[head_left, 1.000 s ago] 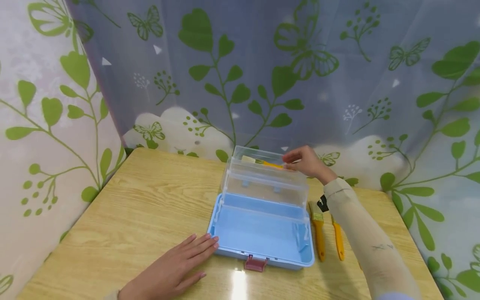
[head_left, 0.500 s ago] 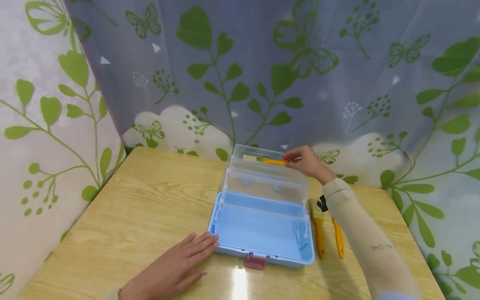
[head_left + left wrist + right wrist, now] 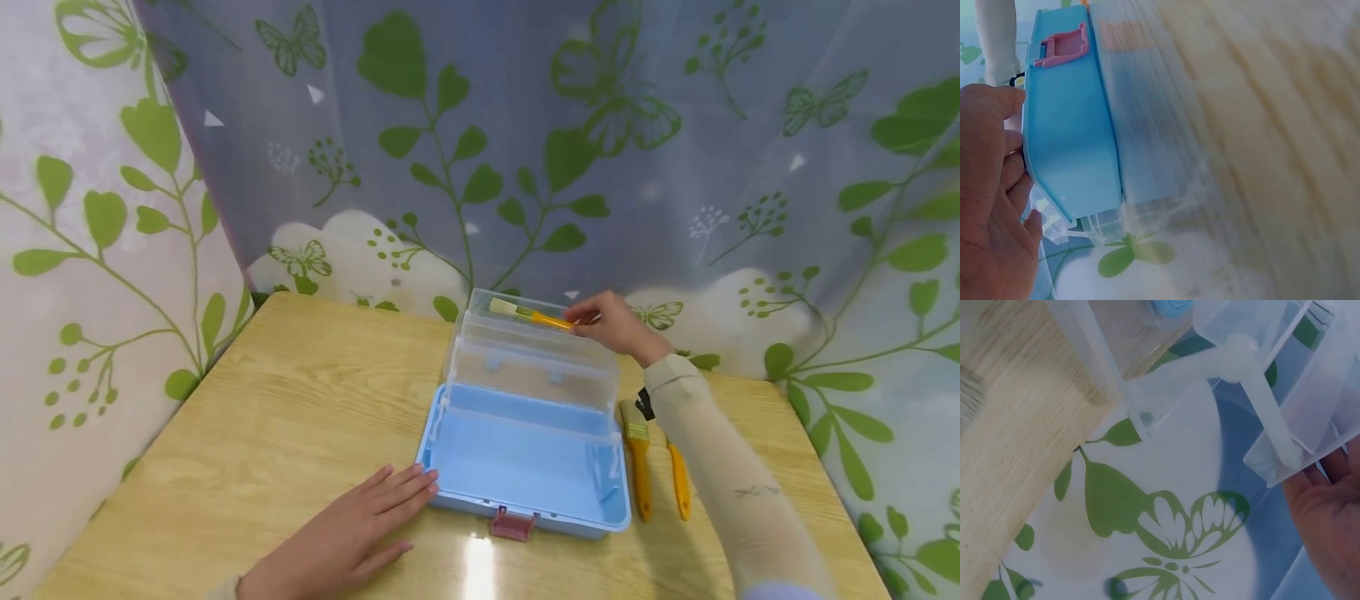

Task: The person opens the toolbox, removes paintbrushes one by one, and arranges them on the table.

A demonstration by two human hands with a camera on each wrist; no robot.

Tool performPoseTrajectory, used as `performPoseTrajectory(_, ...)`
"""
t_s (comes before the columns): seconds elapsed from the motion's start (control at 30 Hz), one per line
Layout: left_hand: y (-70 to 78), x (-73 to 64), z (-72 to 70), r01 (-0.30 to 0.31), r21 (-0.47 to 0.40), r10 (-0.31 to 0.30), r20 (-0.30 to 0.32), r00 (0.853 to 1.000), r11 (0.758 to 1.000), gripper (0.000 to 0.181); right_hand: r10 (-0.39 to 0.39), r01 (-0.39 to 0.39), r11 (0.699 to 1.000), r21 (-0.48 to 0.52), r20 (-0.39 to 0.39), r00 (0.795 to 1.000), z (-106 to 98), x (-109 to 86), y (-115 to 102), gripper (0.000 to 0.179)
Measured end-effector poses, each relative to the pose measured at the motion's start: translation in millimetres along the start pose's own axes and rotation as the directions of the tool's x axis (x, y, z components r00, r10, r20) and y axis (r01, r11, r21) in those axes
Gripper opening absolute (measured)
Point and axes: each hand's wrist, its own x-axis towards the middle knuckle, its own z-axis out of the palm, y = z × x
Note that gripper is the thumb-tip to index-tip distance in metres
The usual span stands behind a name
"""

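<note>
A hinged storage box stands open on the table, with a light blue base (image 3: pixel 525 467) and clear plastic tiers raised behind it. At the top clear tray (image 3: pixel 480 302), my right hand (image 3: pixel 618 325) pinches the yellow handle of a small paintbrush (image 3: pixel 551 320). The pale bristles point left within the tray's outline. In the right wrist view, that hand (image 3: pixel 1329 519) is at the clear tray's edge (image 3: pixel 1272 469); the brush is hidden there. My left hand (image 3: pixel 348 529) rests by the base's front left corner, fingers extended, fingertips at its rim.
Right of the box lie a wide flat paintbrush (image 3: pixel 641 475) and a narrower yellow-handled brush (image 3: pixel 678 479), partly covered by my right forearm. A dark pink latch (image 3: pixel 513 525) hangs at the box's front. Patterned curtain (image 3: pixel 510 150) borders the wood table (image 3: pixel 322 375).
The bristle end of the paintbrush has risen and shifted slightly right, so the brush now slants more. My right hand keeps hold of its handle. The left hand stays still.
</note>
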Motion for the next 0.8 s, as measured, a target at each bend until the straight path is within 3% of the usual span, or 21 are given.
performPoseTrajectory(0.17, -1.7, 1.5, -1.4, -0.002, -0.005, 0.003, 0.020, 1.000, 1.000, 0.068, -0.026, 0.029, 0.997, -0.073, 0.048, 0.999, -3.2, -0.9, -3.0, 0.032)
performPoseTrajectory(0.4, 0.7, 0.5, -0.7, 0.004, 0.000, -0.004, 0.017, 1.000, 1.000, 0.069, -0.002, 0.022, 0.983, -0.184, 0.109, 0.994, 0.9, 0.8, -13.2, 0.031)
performPoseTrajectory(0.8, 0.1, 0.1, 0.0, 0.022, -0.008, -0.022, 0.039, 0.999, 1.000, 0.066, -0.005, 0.023, 0.978, -0.209, 0.084, 0.996, 0.5, -3.2, -16.6, 0.029)
